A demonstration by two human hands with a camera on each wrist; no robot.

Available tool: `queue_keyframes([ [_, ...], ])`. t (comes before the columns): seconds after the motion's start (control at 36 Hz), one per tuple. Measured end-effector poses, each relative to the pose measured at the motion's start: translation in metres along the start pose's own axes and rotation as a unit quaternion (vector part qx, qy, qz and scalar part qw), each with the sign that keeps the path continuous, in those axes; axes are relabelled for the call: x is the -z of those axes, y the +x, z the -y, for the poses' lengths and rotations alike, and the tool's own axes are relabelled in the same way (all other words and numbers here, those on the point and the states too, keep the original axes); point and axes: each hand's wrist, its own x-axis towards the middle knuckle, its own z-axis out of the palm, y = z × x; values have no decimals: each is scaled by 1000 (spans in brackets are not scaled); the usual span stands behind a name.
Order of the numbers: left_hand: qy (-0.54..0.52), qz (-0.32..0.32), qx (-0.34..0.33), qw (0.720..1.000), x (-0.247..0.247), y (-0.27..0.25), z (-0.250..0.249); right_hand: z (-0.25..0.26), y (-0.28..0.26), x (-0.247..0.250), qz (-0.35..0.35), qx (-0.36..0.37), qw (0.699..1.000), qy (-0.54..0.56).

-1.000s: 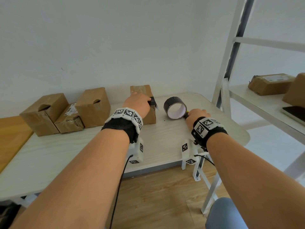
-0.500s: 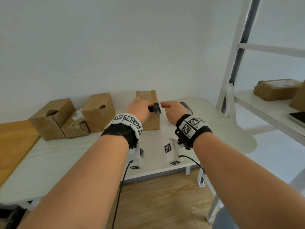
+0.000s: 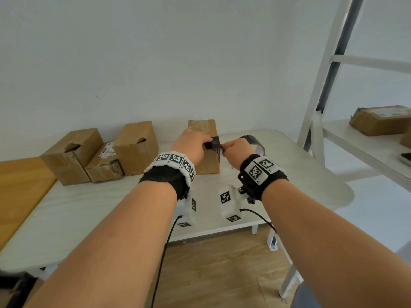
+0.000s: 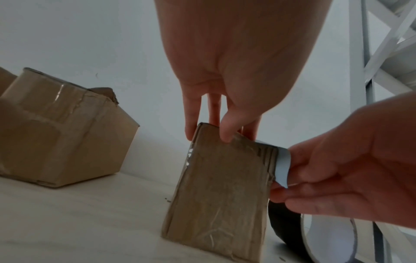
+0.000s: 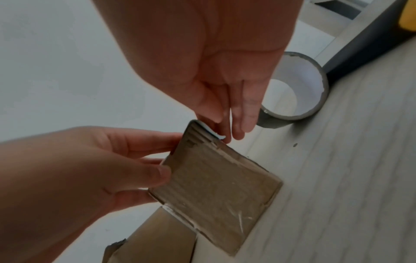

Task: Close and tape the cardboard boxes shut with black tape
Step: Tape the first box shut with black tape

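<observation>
small cardboard box, upright on the pale table near the wall. black tape strip over its top right edge. left hand grips the box top; right hand pinches the strip's end. tape roll just right; three more boxes left.

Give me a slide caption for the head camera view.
Both hands press black tape strip onto small cardboard box.
</observation>
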Motion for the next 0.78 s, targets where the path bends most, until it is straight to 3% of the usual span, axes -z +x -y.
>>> queue_keyframes([
  [0.17,-20,1,8,1000,3,-7,6,-1,0,3,-15,-10,998,68],
  [0.39,8,26,20,999,-1,-7,3,3,-2,-8,-9,28,998,54],
  [0.56,14,22,28,999,-4,-5,2,-2,0,-12,-6,34,999,21],
  [0.78,14,51,45,998,-2,-6,3,-1,-10,-10,-3,-27,997,-77],
])
